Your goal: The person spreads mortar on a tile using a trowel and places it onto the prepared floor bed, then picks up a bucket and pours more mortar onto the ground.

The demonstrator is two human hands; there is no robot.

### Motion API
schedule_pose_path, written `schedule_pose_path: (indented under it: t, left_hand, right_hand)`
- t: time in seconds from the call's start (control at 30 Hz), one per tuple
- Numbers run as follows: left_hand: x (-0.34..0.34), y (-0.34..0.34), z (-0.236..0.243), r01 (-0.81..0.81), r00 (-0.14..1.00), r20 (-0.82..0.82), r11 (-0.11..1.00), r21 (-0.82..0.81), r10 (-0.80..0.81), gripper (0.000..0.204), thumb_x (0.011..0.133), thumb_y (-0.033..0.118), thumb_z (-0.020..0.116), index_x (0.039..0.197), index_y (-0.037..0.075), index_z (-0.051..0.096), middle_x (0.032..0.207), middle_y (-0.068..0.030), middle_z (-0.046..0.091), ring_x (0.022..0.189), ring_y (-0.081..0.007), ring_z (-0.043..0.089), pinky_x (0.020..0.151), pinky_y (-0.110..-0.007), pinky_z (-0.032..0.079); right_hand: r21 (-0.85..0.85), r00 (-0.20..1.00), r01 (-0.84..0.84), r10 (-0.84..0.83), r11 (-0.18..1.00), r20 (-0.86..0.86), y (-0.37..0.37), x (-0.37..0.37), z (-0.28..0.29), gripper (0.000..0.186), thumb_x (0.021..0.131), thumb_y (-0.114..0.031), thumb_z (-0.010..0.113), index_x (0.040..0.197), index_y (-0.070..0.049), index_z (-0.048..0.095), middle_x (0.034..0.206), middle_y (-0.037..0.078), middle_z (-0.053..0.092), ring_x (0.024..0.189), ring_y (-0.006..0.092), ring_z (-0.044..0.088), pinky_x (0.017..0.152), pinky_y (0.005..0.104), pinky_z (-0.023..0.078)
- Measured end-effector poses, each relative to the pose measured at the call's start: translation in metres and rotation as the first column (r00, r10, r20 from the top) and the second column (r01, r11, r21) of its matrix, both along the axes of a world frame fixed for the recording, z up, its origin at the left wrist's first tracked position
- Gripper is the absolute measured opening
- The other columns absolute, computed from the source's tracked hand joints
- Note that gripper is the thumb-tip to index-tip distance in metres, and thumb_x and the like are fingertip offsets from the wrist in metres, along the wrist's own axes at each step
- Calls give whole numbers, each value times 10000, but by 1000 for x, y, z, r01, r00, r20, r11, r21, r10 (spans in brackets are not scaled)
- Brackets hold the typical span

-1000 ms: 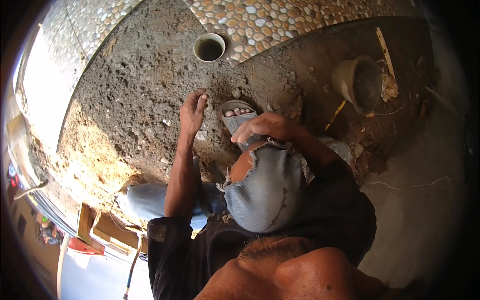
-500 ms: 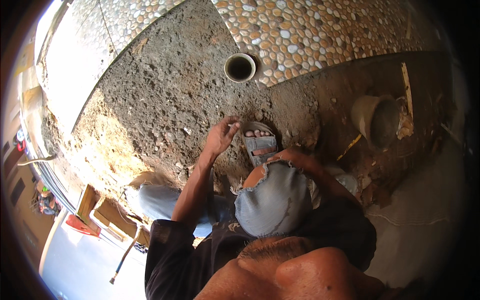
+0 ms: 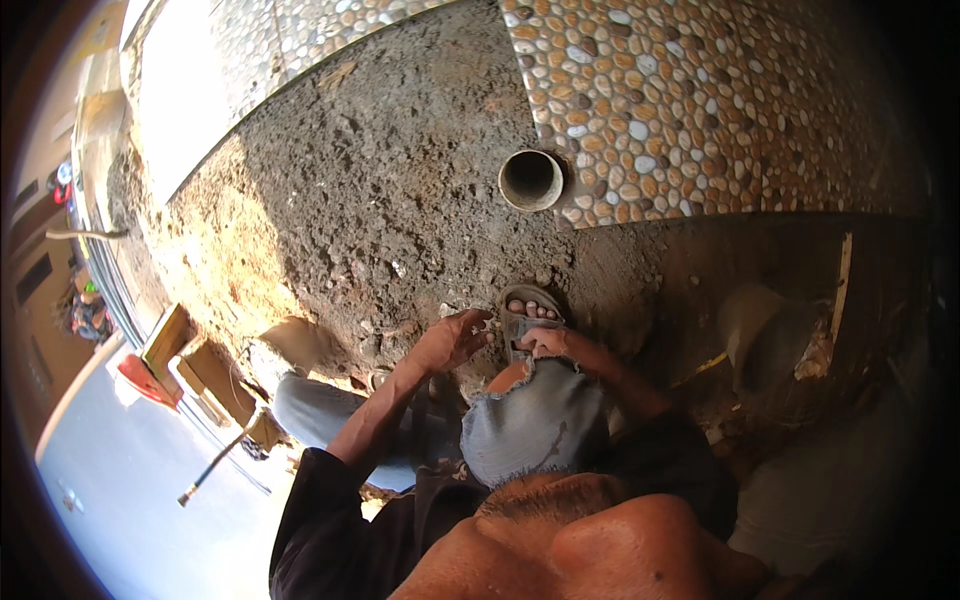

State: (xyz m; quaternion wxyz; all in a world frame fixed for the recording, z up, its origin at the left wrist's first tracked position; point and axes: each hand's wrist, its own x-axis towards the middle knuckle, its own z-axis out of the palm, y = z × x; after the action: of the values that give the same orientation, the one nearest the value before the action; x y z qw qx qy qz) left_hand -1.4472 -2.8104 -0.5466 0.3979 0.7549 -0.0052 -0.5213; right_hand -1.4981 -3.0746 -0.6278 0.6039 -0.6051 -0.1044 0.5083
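Observation:
My left hand (image 3: 452, 342) hovers over the rough grey mortar bed (image 3: 390, 200), beside my sandalled foot. Its fingers are loosely bent and a little apart, with no object visible between them. Past my bent knee in torn jeans (image 3: 535, 420), my right hand (image 3: 552, 346) hangs by the strap of the sandal (image 3: 517, 325). Its fingers reach out partly and appear to hold nothing; whether they touch the strap I cannot tell. Ahead, a round pipe end (image 3: 556, 181) stands up at the corner of a pebble-patterned tile (image 3: 650, 120).
More pebble tile (image 3: 310, 35) borders the mortar at the far left. To the right, a dim bucket (image 3: 752, 325) sits near a wooden strip (image 3: 843, 285) and a yellow strip (image 3: 700, 367). Wooden pieces (image 3: 215, 385), a red object (image 3: 145, 382) and a thin-handled tool (image 3: 218, 462) lie left.
My view has shifted, so the pipe and tiles sit lower in it. My left hand has drawn nearer my knee; my right hand's fingers now show over the sandal.

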Motion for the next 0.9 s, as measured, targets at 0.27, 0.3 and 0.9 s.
schedule_pose_path:
  t: [0.27, 0.3, 0.9]
  left_hand:
    - [-7, 56, 24, 186, 961, 174, 968, 166, -214, 445, 938, 383, 531, 1255, 71, 517, 1135, -178, 604, 1005, -376, 608, 853, -456, 491]
    - [-6, 63, 27, 227, 949, 175, 955, 191, -261, 449, 939, 394, 522, 1256, 76, 517, 1142, -176, 598, 1012, -383, 600, 861, -465, 485]
    - [-50, 113, 28, 453, 863, 282, 889, -66, -419, 391, 908, 397, 546, 857, 25, 655, 828, -180, 651, 825, -401, 631, 706, -503, 492]
  right_hand:
    - [-77, 882, 183, -199, 980, -428, 37, 46, 35, 353, 932, -191, 561, 1240, -21, 532, 1060, 73, 597, 962, 170, 602, 753, 302, 561]
    - [-102, 871, 176, -203, 979, -448, 43, 51, 38, 359, 935, -198, 558, 1248, -24, 526, 1074, 74, 590, 962, 172, 602, 757, 305, 562]
    - [-549, 950, 172, 10, 818, 313, 117, 16, 57, 302, 905, -285, 577, 840, 10, 570, 711, 226, 538, 694, 375, 575, 653, 445, 438]
